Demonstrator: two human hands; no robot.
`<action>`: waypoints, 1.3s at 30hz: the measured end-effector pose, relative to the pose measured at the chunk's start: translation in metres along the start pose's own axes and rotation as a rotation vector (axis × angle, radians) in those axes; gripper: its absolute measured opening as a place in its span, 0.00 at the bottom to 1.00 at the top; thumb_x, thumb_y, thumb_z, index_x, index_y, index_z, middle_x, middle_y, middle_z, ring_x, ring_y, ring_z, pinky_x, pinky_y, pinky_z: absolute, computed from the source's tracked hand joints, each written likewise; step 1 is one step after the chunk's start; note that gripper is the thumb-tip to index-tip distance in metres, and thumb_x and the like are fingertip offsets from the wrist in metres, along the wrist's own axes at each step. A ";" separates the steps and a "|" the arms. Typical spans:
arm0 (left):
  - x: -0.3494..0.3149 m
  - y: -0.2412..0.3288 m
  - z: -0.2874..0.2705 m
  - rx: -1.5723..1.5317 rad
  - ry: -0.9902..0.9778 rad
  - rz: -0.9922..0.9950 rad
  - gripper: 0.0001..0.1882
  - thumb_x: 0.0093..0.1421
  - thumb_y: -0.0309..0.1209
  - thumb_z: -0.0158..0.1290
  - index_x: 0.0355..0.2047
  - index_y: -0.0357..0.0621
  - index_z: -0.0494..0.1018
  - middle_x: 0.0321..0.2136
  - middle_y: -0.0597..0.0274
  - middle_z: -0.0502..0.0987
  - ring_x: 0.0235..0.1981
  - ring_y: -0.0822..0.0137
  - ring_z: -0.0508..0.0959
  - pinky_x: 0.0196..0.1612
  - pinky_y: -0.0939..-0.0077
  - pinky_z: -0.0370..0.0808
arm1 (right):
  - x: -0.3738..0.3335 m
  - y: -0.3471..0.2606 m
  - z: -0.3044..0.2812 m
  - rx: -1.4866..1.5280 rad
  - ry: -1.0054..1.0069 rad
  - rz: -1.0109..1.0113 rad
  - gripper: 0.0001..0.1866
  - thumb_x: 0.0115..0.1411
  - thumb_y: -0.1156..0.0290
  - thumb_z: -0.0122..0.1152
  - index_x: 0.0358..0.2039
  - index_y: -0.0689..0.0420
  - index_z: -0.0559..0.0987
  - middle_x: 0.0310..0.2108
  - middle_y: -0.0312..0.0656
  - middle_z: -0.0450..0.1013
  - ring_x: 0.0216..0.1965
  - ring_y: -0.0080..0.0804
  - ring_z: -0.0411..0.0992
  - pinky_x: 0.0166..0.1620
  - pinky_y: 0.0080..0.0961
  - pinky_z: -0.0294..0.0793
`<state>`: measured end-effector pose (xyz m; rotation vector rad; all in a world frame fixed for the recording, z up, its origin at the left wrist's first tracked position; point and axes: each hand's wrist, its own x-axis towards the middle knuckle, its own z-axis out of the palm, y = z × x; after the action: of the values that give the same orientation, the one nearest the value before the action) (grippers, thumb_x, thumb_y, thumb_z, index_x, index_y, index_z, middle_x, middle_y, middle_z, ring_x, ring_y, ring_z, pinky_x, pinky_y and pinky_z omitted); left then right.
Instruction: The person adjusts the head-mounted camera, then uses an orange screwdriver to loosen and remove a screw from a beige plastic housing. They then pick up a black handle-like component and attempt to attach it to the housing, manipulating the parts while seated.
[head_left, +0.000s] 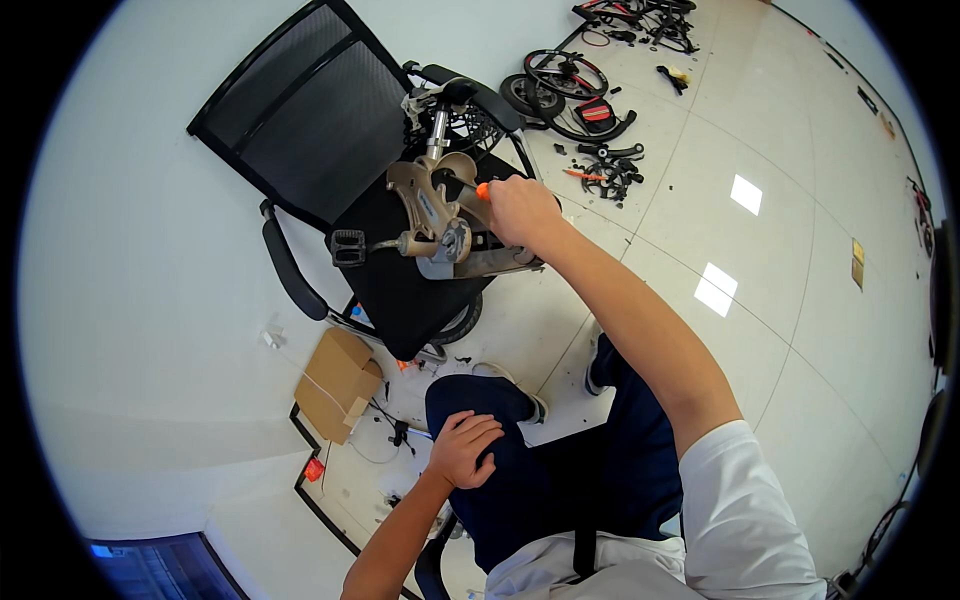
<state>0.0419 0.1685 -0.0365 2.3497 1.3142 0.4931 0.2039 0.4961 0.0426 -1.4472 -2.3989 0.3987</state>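
White tiled floor, black mesh chair ahead. Right hand closed on an orange-handled tool, applied to the tan bicycle frame lying on the seat. Left hand rests loosely open on the knee. Advise steadying the frame with it while turning.

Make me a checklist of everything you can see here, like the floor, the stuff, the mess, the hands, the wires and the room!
Surface: glossy pale tile floor; a black mesh office chair serves as the work stand.
Job's things: tan bicycle frame part lying on the chair seat, with a black pedal; orange-handled tool.
Clutter: wheels and small loose parts on the floor; cardboard box by the wall.
Grippers: right hand holds the tool at the frame; left hand rests flat on the person's knee.
Cables: thin wires near the box.
Surroundings: white wall; more bicycle parts far off.
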 end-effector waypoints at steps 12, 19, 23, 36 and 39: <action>0.001 -0.004 -0.002 -0.009 0.006 0.001 0.19 0.43 0.32 0.53 0.38 0.42 0.77 0.43 0.58 0.79 0.51 0.60 0.75 0.57 0.58 0.65 | 0.002 -0.001 0.005 -0.002 0.016 0.008 0.08 0.49 0.69 0.64 0.30 0.58 0.80 0.31 0.46 0.78 0.34 0.44 0.79 0.37 0.35 0.80; 0.002 -0.006 -0.002 -0.013 0.005 0.011 0.19 0.43 0.32 0.53 0.38 0.41 0.77 0.43 0.57 0.79 0.51 0.59 0.75 0.57 0.58 0.65 | 0.000 -0.010 0.009 -0.168 0.168 -0.153 0.03 0.51 0.74 0.61 0.26 0.57 0.82 0.28 0.45 0.79 0.32 0.40 0.80 0.34 0.32 0.80; -0.001 -0.005 -0.004 -0.014 0.008 0.011 0.19 0.42 0.32 0.53 0.37 0.41 0.77 0.43 0.57 0.79 0.50 0.59 0.75 0.57 0.58 0.65 | 0.004 -0.012 0.000 -0.242 0.118 -0.190 0.04 0.51 0.73 0.61 0.22 0.56 0.83 0.25 0.43 0.79 0.29 0.40 0.80 0.31 0.30 0.80; -0.004 -0.007 -0.001 -0.019 0.009 0.006 0.19 0.42 0.32 0.53 0.37 0.41 0.78 0.43 0.57 0.79 0.51 0.60 0.76 0.57 0.59 0.65 | 0.002 0.004 0.006 -0.167 0.121 -0.147 0.04 0.51 0.74 0.59 0.26 0.58 0.81 0.28 0.45 0.79 0.31 0.41 0.80 0.32 0.32 0.80; 0.001 -0.009 0.001 -0.011 0.006 0.007 0.19 0.42 0.32 0.53 0.37 0.42 0.78 0.43 0.58 0.79 0.50 0.60 0.76 0.57 0.59 0.65 | 0.002 0.007 0.002 -0.152 0.118 -0.150 0.05 0.51 0.74 0.58 0.29 0.58 0.80 0.29 0.44 0.79 0.32 0.41 0.80 0.32 0.33 0.80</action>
<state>0.0363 0.1736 -0.0416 2.3460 1.3035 0.5085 0.2082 0.5012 0.0381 -1.3000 -2.4653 0.0951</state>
